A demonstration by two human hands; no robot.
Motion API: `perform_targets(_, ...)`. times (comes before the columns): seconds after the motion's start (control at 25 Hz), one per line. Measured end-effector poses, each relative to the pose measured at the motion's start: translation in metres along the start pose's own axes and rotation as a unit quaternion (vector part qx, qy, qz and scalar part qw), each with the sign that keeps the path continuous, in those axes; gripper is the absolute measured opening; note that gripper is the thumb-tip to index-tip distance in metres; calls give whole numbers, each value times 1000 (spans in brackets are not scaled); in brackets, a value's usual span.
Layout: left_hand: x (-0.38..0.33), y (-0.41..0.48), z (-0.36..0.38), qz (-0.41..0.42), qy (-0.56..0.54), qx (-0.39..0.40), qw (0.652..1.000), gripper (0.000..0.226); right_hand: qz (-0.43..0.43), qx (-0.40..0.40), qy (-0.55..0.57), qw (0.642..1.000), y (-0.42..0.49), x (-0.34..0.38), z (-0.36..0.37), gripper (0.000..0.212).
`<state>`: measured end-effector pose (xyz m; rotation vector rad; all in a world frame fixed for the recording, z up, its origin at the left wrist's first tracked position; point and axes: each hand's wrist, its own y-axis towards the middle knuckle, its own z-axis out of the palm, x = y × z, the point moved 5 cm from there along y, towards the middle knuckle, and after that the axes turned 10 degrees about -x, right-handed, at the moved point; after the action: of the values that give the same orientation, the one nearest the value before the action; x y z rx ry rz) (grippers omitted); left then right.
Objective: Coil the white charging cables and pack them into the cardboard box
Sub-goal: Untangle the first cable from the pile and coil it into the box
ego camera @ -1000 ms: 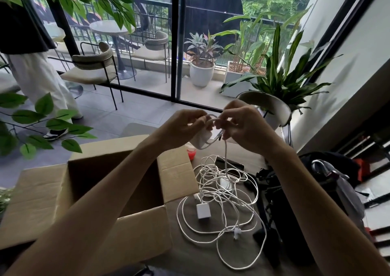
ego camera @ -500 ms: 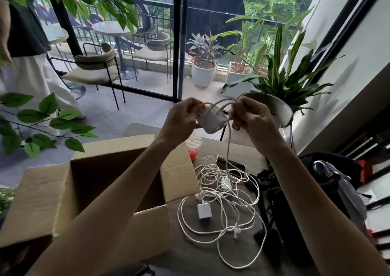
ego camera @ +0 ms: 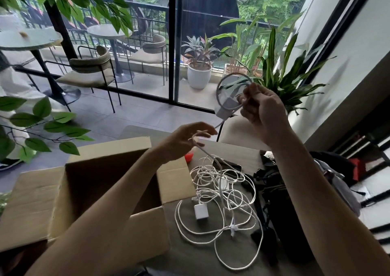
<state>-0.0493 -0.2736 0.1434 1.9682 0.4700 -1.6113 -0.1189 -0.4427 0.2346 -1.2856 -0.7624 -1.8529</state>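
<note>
White cable, with one loop formed, is held above the tabletop, beyond the cardboard box. The right-hand grip is closed: its fingers pinch the loop, and the white adapter hangs within the loop. The left-hand grip is loosely curled round the free strand. From there the strand runs down into the tangle lying on the tabletop just beside the box's open flap.

Recommended procedure for the winding step:
1. Let the strand slide through the left-hand grip under light tension. Do not clamp it.
2. Match each turn to the first loop and pinch it at the same point.
3. Lift slack gradually. Other cables and a second adapter are interlaced in the tangle and may snag.

The cable is thin and flexible, and it holds a round loop. The box stands open, its interior in shadow, and no coil is visible inside.
</note>
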Motion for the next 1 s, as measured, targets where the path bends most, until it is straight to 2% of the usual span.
perform_targets(0.08,-14,1,-15,36,-7,-41,998,50,-46,-11,-90,995,-3,1,-2,30)
perform_targets(0.16,-33,6,-33,38,-77,-122,989,46,-102,1,-178,979,-6,5,-2,29)
perform_targets(0.2,-43,9,-37,29,-106,-133,985,52,-128,15,-206,970,-6,8,-1,29)
perform_targets(0.28,-64,13,-31,40,-74,-91,992,78,-170,70,-223,957,-7,16,7,27)
perform_targets(0.32,-72,15,-24,51,-26,-56,997,83,-192,103,-228,949,-8,18,13,24)
perform_targets(0.4,-79,19,-12,68,15,-5,998,73,-235,153,-258,925,-10,18,24,19)
perform_targets(0.44,-77,21,-9,55,-28,1,998,62,-250,158,-275,915,-10,15,29,18)
perform_targets(0.52,-73,19,-4,-4,-164,-9,986,39,-276,118,-306,903,-11,11,32,18)
perform_targets(0.6,-62,13,4,-74,-278,15,958,33,-299,61,-342,889,-12,5,34,23)
perform_targets(0.68,-57,5,15,-86,-412,86,903,27,-265,69,-307,911,-16,-6,39,28)
perform_targets(0.76,-52,-1,19,-67,-510,113,850,18,-194,118,-226,947,-24,-24,49,22)
perform_targets(0.8,-48,-3,18,-55,-524,99,844,17,-162,125,-217,955,-28,-34,52,15)
perform_targets(0.88,-38,-7,10,-29,-531,47,846,18,-92,110,-250,958,-35,-62,51,26)
perform_targets(0.96,-24,-16,-5,-13,-559,-6,829,24,-14,153,-267,951,-51,-95,51,28)
perform_targets(1.0,-20,-20,-13,-10,-548,-23,836,30,11,189,-284,940,-58,-107,53,28)
